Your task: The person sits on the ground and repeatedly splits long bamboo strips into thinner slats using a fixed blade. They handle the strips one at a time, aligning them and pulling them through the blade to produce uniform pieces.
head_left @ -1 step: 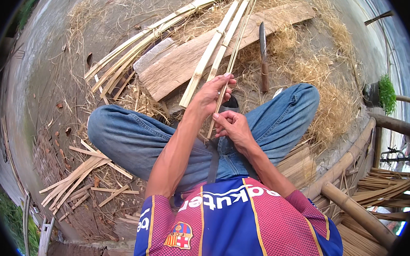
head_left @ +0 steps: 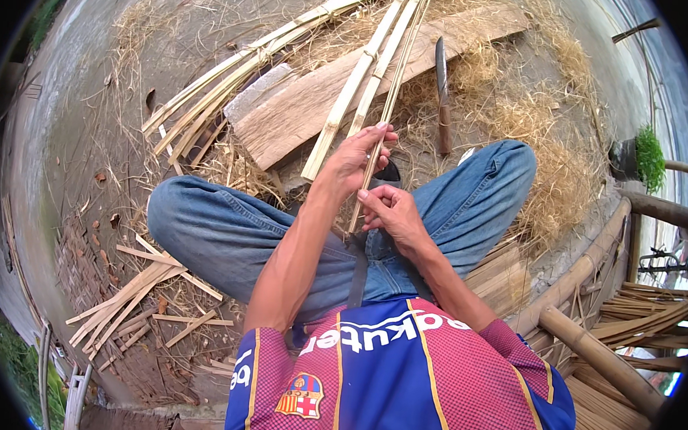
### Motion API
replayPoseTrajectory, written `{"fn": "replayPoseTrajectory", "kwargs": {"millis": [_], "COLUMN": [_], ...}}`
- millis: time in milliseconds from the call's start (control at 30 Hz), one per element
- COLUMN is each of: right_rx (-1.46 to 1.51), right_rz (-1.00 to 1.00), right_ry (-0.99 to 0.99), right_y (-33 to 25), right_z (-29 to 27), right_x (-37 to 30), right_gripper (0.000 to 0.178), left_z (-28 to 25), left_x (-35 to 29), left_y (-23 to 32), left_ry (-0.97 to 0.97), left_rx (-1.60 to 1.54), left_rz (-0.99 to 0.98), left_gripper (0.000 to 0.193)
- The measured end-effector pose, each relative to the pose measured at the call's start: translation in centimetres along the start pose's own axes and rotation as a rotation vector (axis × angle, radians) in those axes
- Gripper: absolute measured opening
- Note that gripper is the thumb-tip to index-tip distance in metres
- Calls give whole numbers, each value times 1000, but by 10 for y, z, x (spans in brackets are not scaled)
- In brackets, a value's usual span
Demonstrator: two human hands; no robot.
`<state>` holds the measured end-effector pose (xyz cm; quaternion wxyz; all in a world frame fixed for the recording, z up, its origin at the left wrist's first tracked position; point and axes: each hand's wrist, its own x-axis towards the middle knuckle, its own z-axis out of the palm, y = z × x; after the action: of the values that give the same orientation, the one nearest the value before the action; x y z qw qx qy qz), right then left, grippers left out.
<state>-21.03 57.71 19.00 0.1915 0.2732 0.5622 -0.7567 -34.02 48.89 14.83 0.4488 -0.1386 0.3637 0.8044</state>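
A slim bundle of thin bamboo strips (head_left: 401, 69) runs from my lap away over the wooden plank (head_left: 286, 125). Higher up on the strips, my left hand (head_left: 355, 159) has its fingers closed round them. Closer to my body, my right hand (head_left: 395, 216) pinches the same strips near their near end. Two wider bamboo slats (head_left: 343, 108) lie across the plank, just beyond and beside my left hand. To the right of the plank's far half rests a knife (head_left: 443, 103) with a dark blade and a wooden handle, touched by neither hand.
Long bamboo strips (head_left: 234, 74) lean in a pile at the far left. Short cut pieces (head_left: 134, 297) are scattered beside my left knee. Curly shavings (head_left: 555, 173) cover the ground at right. A bamboo pole frame (head_left: 599, 361) and a green plant (head_left: 648, 159) stand farther right.
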Motion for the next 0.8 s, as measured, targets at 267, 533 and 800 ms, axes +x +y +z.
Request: {"fn": "replayPoseTrajectory", "kwargs": {"millis": [267,533,800], "right_rx": [-144,-99,-60], "right_rz": [0,4,-18], "right_ry": [-66,-44,58], "right_y": [-6,-7,-13], "right_z": [-9,-2,-10], "right_x": [3,1,13], "right_gripper": [35,31,29], "left_z": [-1,-6,-2], "left_x": [5,9,7], "left_y": [3,4,4], "left_ry": [-42,-47,-61], "left_rx": [-64,-60,-41], "left_rz": [6,17,4], "left_gripper": [32,35,37]}}
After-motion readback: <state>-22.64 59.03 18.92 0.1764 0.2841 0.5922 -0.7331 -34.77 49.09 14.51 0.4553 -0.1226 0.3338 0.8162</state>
